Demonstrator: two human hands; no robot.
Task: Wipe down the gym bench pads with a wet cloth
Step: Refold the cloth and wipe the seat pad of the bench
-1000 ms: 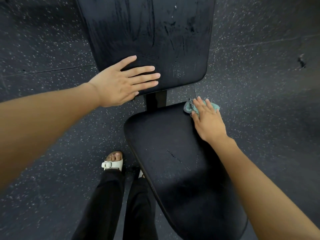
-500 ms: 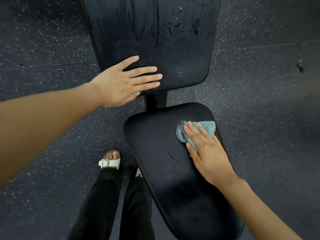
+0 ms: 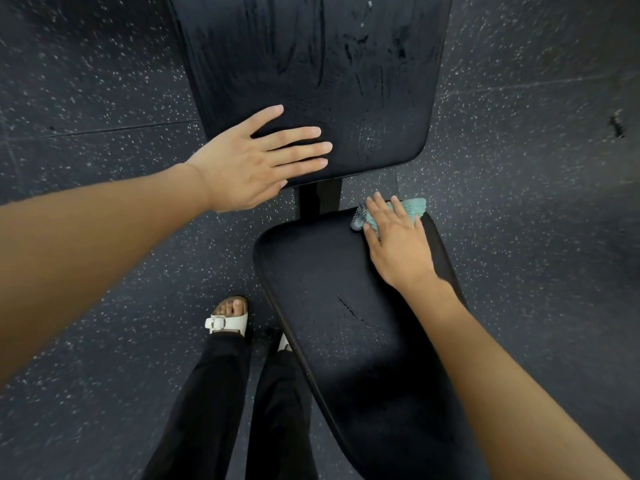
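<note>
Nearest, a person in black trousers and a white sandal (image 3: 227,323) is standing on the speckled floor (image 3: 526,188) left of the seat pad (image 3: 322,271). The right hand (image 3: 398,247) is pressing the teal cloth (image 3: 414,206) flat with straight fingers at the seat pad's far right corner. The cloth seems to be overhanging that edge. Beyond, the left hand (image 3: 249,164) is resting on the near edge of the streaked back pad (image 3: 346,81), its fingers spread and gripping nothing.

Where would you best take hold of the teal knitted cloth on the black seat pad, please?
Pinch the teal knitted cloth at its bunched far edge, which sticks out beyond the right hand, coming from above: the rest lies pressed flat under the fingers on the black seat pad.
</note>
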